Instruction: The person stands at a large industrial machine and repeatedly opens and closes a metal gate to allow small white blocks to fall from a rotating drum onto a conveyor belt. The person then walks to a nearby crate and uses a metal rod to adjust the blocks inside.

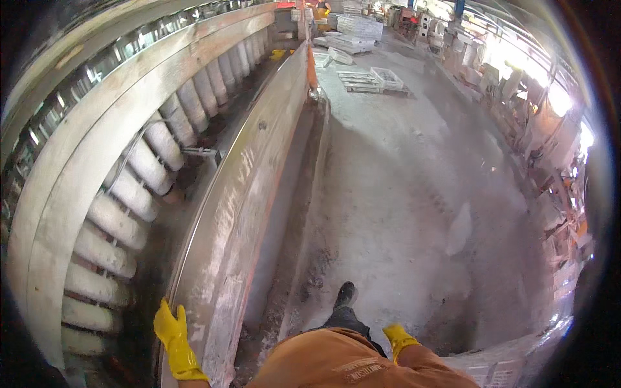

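Observation:
My left hand [173,336], in a yellow rubber glove, lies at the outer left edge of a long, worn wooden board [223,223] that runs away from me. Its thumb stands apart from the fingers, and nothing shows gripped between them. My right hand [399,337], in a matching yellow glove, hangs beside my body over the floor, away from the board. Its fingers look bent and partly hidden, so their closure is unclear. Beyond the board sits a row of pale, rounded cylinders [116,222], below a thick wooden beam [97,136].
The wet grey floor [401,187] stretches ahead, bordered by a low kerb [310,213] along the board. Pale pallets [372,81] and stacked slabs [359,29] stand farther off. Cluttered pieces [543,136] line the right side. A person [323,8] is partly visible far ahead.

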`<state>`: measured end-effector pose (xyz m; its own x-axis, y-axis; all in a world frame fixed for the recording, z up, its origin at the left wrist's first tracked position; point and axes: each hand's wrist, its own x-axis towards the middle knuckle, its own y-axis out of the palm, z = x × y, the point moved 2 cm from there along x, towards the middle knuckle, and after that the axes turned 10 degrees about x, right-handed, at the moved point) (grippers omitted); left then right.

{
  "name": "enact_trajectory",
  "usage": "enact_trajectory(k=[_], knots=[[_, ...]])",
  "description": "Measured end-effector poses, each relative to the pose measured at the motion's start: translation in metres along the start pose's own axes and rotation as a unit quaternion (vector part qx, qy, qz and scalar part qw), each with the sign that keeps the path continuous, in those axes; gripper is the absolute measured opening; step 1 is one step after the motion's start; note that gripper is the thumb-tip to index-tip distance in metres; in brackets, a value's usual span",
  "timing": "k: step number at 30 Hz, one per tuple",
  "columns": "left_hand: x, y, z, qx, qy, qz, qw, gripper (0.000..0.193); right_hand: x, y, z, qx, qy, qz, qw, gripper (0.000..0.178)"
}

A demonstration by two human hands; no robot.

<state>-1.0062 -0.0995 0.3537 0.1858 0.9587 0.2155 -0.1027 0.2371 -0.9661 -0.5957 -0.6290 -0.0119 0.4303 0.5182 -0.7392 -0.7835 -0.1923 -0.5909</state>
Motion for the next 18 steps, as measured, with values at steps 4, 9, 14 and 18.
enact_trajectory(k=[4, 9, 14, 18], knots=[[0.001, 0.022, -0.025, 0.013, -0.052, -0.054, 0.997, 0.069, 0.035, 0.025, -0.035, 0.124, 0.146, 0.039, 0.981, 0.052], [0.023, 0.036, -0.089, 0.096, -0.073, -0.125, 0.985, 0.080, 0.088, -0.099, -0.026, 0.127, 0.028, 0.051, 0.990, 0.058], [0.087, 0.054, -0.165, 0.089, -0.062, -0.165, 0.980, 0.083, 0.217, -0.207, -0.058, 0.269, -0.041, -0.150, 0.950, 0.050], [0.150, 0.068, -0.228, 0.070, -0.047, -0.193, 0.978, 0.085, 0.304, -0.295, -0.024, 0.269, -0.045, -0.220, 0.937, 0.047]])
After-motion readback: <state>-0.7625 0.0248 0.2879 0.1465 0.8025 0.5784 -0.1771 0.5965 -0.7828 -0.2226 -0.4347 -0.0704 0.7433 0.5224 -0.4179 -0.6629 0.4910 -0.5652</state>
